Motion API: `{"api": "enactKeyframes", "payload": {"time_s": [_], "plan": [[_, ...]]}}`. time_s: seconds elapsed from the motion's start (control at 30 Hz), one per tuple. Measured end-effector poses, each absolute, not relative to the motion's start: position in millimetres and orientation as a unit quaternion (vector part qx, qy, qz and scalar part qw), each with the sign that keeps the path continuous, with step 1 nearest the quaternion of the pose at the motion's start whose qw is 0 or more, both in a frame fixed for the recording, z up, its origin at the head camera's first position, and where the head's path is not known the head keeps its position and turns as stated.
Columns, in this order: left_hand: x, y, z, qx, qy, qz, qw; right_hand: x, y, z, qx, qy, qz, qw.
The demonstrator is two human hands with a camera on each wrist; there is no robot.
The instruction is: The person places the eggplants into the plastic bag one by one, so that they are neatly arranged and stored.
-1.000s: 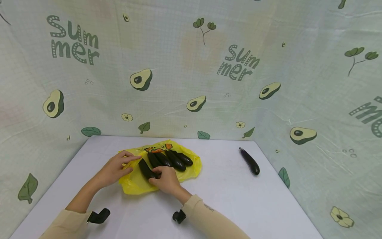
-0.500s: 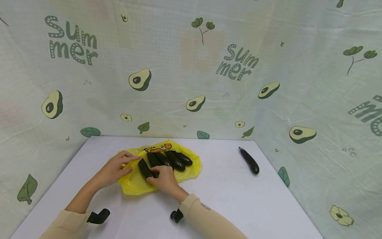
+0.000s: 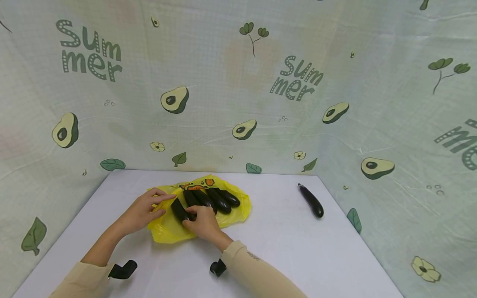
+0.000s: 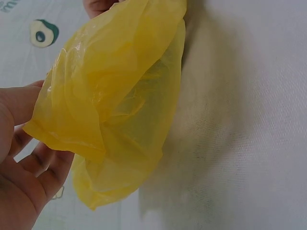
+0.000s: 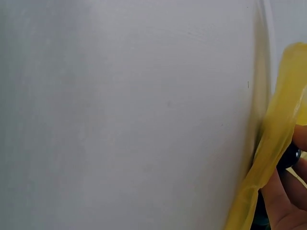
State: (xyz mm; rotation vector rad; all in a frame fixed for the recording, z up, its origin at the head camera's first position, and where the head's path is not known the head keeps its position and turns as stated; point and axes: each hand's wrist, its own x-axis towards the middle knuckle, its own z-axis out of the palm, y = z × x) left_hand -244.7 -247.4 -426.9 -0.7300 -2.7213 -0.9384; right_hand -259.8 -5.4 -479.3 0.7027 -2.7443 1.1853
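Note:
A yellow plastic bag (image 3: 162, 234) lies on the white table, its mouth spread toward me, with several dark eggplants (image 3: 222, 203) side by side on it. My right hand (image 3: 206, 223) pinches the near end of the leftmost eggplant (image 3: 179, 210), which lies at a slant. In the right wrist view, the dark end of an eggplant (image 5: 289, 156) shows between the fingers, partly hidden by the bag. At the bag's left edge, my left hand (image 3: 143, 210) touches the yellow plastic with thumb and fingers spread apart. In the left wrist view, the bag (image 4: 120, 91) covers the fingertips.
Another eggplant (image 3: 311, 201) lies alone on the right part of the table (image 3: 275, 244). A printed cloth (image 3: 208, 62) hangs behind and along the sides. Black camera mounts (image 3: 124, 270) stick out from both sleeves.
My right hand has slid slightly to the left, and the leftmost eggplant has shifted left with it. My left hand stays in place at the bag's edge.

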Motion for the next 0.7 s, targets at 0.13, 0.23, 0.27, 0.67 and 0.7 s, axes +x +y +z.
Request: {"api": "enactKeyframes", "payload": {"time_s": [0.13,0.23,0.27,0.67,0.7], "plan": [[-244,-248,-426,-0.245,-0.912,-0.319,0.084,-260,-7,-479,0.219,-0.895,0.387,0.036],[-244,-248,-426,-0.244,-0.911,-0.322,0.083,-259,-6,-480,0.218,-0.893,0.391,0.039],[-244,-249,-426,-0.244,-0.911,-0.321,0.083,-259,-5,-480,0.221,-0.892,0.393,0.042],[-244,-249,-426,-0.242,-0.914,-0.315,0.081,-252,23,-468,0.229,-0.868,0.44,0.008],[-244,-249,-426,-0.241,-0.915,-0.315,0.081,-252,29,-467,0.23,-0.868,0.441,0.008]]}}
